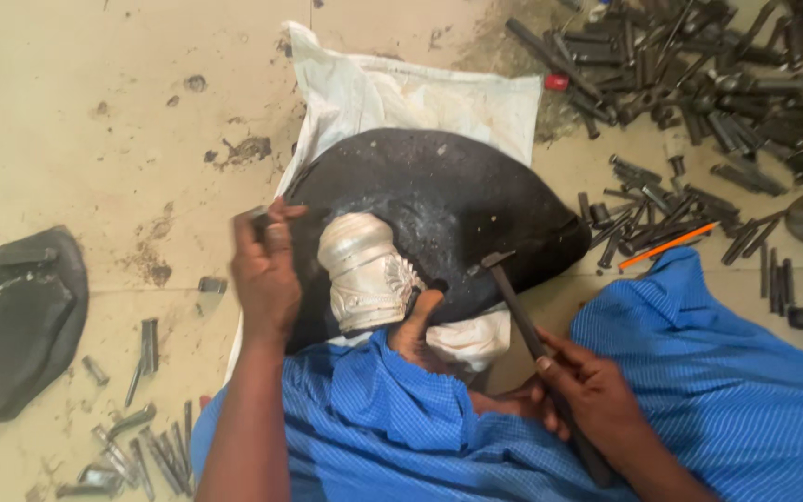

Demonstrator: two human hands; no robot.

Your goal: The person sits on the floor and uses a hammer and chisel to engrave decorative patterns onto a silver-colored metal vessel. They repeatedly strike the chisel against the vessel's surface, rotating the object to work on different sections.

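Silver embossed metal piece (364, 271) lies on a black domed block (457, 200) over white cloth (392, 93), a foot (417, 327) braced against it. I see my left hand (265, 270) curled around the block's edge; my right hand (587, 390) grips a hammer (527, 321), its head touching the block.

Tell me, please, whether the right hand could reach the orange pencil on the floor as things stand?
Probably yes: the right hand grips the hammer, and the orange pencil lies uncovered on the floor beyond the blue-clad knee.

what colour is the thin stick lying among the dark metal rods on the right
Orange stick, head view.
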